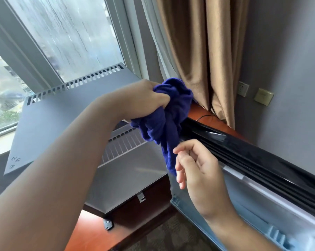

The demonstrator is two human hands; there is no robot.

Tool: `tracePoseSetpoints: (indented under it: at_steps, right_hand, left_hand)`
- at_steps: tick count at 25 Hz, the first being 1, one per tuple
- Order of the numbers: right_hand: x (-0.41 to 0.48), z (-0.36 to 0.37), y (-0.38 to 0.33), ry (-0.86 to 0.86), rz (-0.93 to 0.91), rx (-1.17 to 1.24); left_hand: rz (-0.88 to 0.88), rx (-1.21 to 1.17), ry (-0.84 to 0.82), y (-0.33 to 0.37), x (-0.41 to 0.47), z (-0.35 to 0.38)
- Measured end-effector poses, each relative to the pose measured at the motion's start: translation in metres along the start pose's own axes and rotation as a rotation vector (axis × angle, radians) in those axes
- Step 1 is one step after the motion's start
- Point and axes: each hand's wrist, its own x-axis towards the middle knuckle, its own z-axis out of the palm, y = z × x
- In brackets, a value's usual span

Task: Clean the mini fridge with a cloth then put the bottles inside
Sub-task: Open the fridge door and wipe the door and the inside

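Now your left hand (144, 100) clutches the bunched blue cloth (171, 113) over the open fridge door (243, 156); right hand (194, 171) loose, holding nothing, beside its tail. Fold it flat, then wipe.

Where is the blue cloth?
Head view, centre: blue cloth bunched in the grip of the left hand, by the black fridge door, tail hanging beside the right hand.

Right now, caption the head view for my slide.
Left hand grips bunched blue cloth above the open fridge door; right hand open beside its tail.
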Motion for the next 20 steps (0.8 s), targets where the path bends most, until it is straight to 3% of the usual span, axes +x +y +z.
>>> tracePoseSetpoints:
  at_steps: [5, 14, 20]
  right_hand:
    - [-0.013, -0.009, 0.006, 0.008, -0.016, -0.058]
    - [-0.061, -0.029, -0.006, 0.189, -0.003, -0.155]
    - [-0.094, -0.048, -0.016, 0.244, 0.041, -0.161]
  left_hand:
    - [-0.012, 0.087, -0.037, 0.002, -0.006, 0.026]
    - [0.138, -0.029, -0.179, 0.045, -0.045, 0.060]
    - [0.156, -0.010, -0.184, 0.067, -0.067, 0.071]
